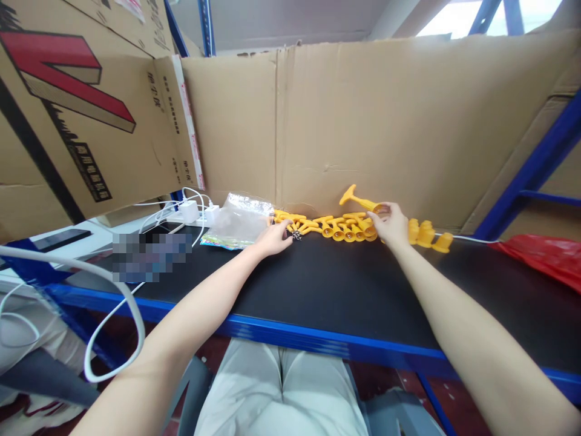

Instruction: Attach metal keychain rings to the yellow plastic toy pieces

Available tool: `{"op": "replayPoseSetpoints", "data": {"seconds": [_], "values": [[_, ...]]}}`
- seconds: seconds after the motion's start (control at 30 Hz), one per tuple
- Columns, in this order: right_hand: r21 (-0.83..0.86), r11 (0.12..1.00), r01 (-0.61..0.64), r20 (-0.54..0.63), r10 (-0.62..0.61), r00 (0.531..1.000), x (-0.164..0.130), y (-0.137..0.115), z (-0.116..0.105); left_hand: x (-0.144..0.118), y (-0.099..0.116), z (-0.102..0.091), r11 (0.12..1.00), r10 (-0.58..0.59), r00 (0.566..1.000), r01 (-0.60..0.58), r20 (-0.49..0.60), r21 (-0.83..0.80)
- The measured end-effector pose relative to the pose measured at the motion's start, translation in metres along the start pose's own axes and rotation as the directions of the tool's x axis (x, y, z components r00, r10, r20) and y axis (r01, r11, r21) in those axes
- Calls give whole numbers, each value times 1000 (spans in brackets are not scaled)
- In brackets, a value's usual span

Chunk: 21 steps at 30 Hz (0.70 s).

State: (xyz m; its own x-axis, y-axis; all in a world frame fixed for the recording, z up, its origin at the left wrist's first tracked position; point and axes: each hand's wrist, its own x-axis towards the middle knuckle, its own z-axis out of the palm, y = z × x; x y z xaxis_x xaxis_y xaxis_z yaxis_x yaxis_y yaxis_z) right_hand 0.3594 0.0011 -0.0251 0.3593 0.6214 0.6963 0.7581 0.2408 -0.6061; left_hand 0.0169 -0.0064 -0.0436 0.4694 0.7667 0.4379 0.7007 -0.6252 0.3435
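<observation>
A heap of yellow plastic parts (338, 226) lies at the back of the black table top (345, 284), against a cardboard wall. My right hand (391, 225) is closed on one yellow part (359, 200), which sticks up and to the left above the heap. My left hand (273, 238) rests on the table at the heap's left end, its fingertips pinching a small dark metal piece (297, 235). Three more yellow parts (426, 235) stand upright just right of my right hand.
A clear plastic bag (238, 221) lies left of the heap. White charger and cables (190, 212) sit at the back left. A large cardboard box (86, 115) overhangs the left side. A red bag (544, 257) lies at the right. Blue shelf frame (535, 169) borders the table.
</observation>
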Motion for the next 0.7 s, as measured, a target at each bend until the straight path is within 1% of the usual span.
{"op": "replayPoseSetpoints", "data": {"seconds": [0.1, 0.23, 0.3, 0.4, 0.47, 0.53, 0.6, 0.7], "values": [[-161, 987, 26, 6, -25, 1000, -6, 4, 4, 0, 0, 0, 1000, -8, 1000, 8, 9, -8], [-361, 926, 112, 70, -93, 993, -15, -5, 4, 0, -1, 1, 1000, -2, 1000, 3, 18, -3], [-461, 873, 162, 117, -121, 986, -18, -12, 3, 0, -2, 1, 1000, 4, 1000, -4, 19, 3], [-602, 759, 249, 219, -143, 965, -22, -20, 2, 0, -1, 1, 1000, -1, 1000, 0, 22, 8], [-656, 685, 316, 289, -158, 944, -23, -23, 2, 0, 0, 0, 1000, -7, 1000, 7, 29, 7], [-679, 635, 369, 339, -175, 924, -22, -24, 2, 0, 0, 0, 1000, -8, 999, 8, 33, 3], [-693, 607, 390, 366, -170, 915, -22, -24, 2, 0, 0, 0, 1000, -3, 999, 3, 34, 0], [-708, 595, 380, 379, -133, 916, -21, -25, 3, -1, 0, 0, 1000, -6, 999, 6, 43, -1]]}}
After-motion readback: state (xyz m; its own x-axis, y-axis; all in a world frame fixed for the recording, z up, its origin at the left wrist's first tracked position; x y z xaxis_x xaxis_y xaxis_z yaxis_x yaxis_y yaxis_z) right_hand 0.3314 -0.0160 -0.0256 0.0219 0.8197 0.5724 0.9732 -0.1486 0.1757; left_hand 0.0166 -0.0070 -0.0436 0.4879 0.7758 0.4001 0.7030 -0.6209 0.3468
